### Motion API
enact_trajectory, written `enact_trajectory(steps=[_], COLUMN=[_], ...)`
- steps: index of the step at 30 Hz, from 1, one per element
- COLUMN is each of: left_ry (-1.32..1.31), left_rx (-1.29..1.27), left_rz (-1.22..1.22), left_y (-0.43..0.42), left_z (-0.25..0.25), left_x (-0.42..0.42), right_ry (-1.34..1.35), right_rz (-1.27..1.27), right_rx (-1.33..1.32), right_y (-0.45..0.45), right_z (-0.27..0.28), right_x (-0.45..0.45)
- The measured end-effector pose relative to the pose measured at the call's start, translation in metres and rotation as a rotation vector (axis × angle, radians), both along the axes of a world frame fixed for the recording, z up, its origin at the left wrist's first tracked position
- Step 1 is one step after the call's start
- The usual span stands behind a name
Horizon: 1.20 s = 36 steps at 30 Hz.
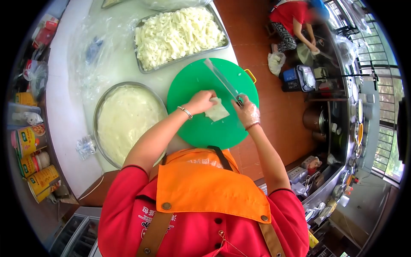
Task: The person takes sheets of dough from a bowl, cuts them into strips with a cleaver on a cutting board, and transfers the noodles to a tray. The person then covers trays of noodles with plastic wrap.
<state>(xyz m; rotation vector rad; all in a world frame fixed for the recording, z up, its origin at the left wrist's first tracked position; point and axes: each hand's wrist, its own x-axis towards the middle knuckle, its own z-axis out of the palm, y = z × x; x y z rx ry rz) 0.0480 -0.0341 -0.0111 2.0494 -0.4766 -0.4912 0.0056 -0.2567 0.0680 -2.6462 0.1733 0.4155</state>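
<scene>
On the round green board [188,85] lies a pale, flat white piece [217,110]. My left hand [203,102], with a bangle at the wrist, has its fingers closed on the upper left edge of that piece. The dark handle of a long knife [222,80] is in my right hand [248,112], which wears a clear glove. The blade points up and left above the board, apart from the piece. Left of the board a round metal pan [99,139] holds a large pale sheet. Behind the board, a rectangular tray [225,37] is heaped with cut white strips [175,36].
Clear plastic sheeting [96,51] covers part of the white table [64,85]. A crumpled plastic piece [86,147] lies left of the pan. Yellow packages [43,182] stand at the far left. Another person [291,21] works at the upper right, beyond the reddish floor [261,132].
</scene>
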Motion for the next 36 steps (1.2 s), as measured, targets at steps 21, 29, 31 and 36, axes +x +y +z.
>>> enact_trajectory(steps=[21,29,31,36], left_ry=[-0.694,-0.719,-0.684,-0.909], left_rx=[0.189,0.147,0.043,0.007], left_rz=[-0.055,-0.090,-0.072,0.033], left_y=[0.017,0.018,0.017,0.017], left_z=[-0.004,0.022,0.016,0.044], left_x=[-0.079,-0.076,-0.063,-0.027], right_ry=[0.041,-0.020,0.011,-0.003], right_rz=[0.083,0.143,0.155,0.164], right_rx=[0.074,-0.031,-0.019,-0.035], right_y=[-0.006,0.000,0.004,0.012], right_z=[0.005,0.018,0.020,0.015], right_x=[-0.115,-0.119,-0.114,-0.111])
